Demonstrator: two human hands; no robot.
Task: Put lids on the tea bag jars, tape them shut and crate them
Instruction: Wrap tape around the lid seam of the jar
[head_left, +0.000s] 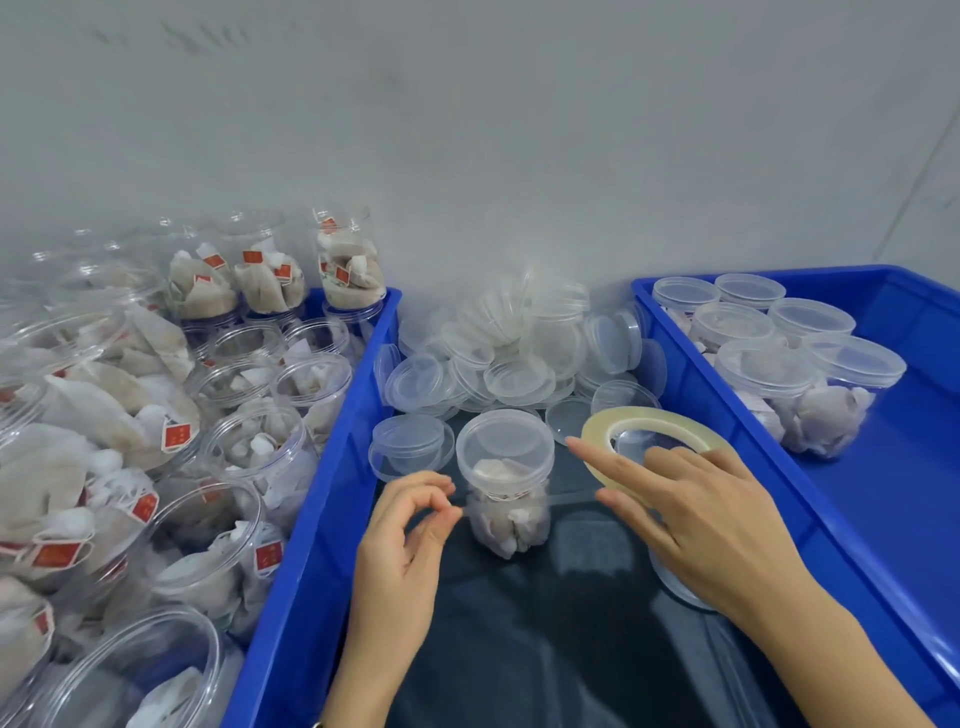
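Mid-taping: lidded jar (506, 483) on tabletop (545, 649), left hand (405, 530) pinching clear tape end, right hand (691, 509) gripping tape roll (649, 423); few jars crated (779, 364), many unlidded (249, 415).

— What's cut off?

— The left crate (311, 519) runs out past the left and bottom edges, so several open jars (130, 670) there show only in part. The right crate (779, 467) is clipped at the right edge and the lower corner. Both forearms leave the frame at the bottom.

— Anything hidden?

— The right hand (691, 519) covers part of the tape roll (649, 421) and most of a lid (675, 587) lying beneath it. The tape strand by the left hand (410, 525) is too thin and clear to trace.

— Labels readable?

— No, the red tags (176, 434) are too small.
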